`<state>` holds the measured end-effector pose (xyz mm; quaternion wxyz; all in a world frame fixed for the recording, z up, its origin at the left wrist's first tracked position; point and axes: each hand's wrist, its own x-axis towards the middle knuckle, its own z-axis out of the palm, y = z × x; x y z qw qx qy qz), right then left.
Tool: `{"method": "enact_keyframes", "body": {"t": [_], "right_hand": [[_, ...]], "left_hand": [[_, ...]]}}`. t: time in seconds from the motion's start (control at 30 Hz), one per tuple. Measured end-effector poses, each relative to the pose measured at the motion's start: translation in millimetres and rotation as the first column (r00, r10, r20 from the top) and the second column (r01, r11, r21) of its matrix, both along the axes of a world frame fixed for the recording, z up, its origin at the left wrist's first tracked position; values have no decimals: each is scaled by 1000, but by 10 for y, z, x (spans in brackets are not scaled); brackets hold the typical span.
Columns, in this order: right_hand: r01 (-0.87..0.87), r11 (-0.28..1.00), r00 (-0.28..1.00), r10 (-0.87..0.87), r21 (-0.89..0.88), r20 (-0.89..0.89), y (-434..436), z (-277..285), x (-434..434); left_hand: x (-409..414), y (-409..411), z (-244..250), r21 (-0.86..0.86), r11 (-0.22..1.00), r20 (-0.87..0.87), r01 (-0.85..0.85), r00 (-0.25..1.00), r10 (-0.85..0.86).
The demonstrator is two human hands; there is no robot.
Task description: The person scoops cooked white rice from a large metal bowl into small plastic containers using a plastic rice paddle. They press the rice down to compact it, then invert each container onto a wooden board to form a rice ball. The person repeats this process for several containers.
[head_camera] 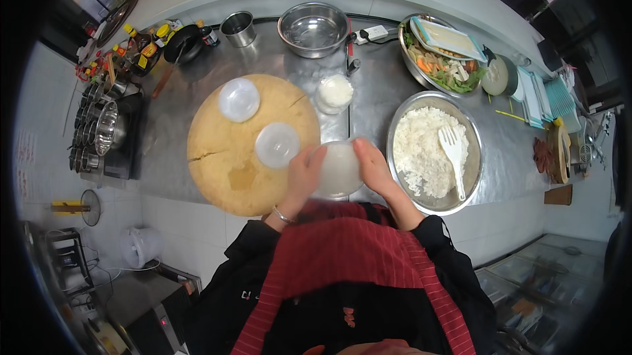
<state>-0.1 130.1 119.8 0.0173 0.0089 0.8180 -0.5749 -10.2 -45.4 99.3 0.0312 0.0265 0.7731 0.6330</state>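
My left hand and my right hand grip a round translucent plastic container from its two sides, at the counter's front edge. I cannot tell whether it is a bowl or a stack of bowls. Two similar translucent bowls lie on the round wooden chopping board to the left. Beyond my hands a clear container filled with white rice stands on the steel counter. Right of my right hand sits a steel basin of cooked rice, with a white plastic rice fork resting in it.
An empty steel bowl and a steel pot stand at the back. Cut vegetables fill another basin at back right, under a lidded tray. Sauce bottles, a black pan and a power strip are also there.
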Motion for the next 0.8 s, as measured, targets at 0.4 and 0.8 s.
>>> {"method": "enact_keyframes", "body": {"t": [0.4, 0.8], "right_hand": [[45, 997, 988, -36, -60, 150, 2, -607, -16], [226, 973, 939, -202, -56, 279, -308, -810, -1367]], "left_hand": [[42, 38, -675, 258, 953, 248, -159, 964, 94], [-546, -605, -386, -376, 784, -376, -494, 855, 358]]}}
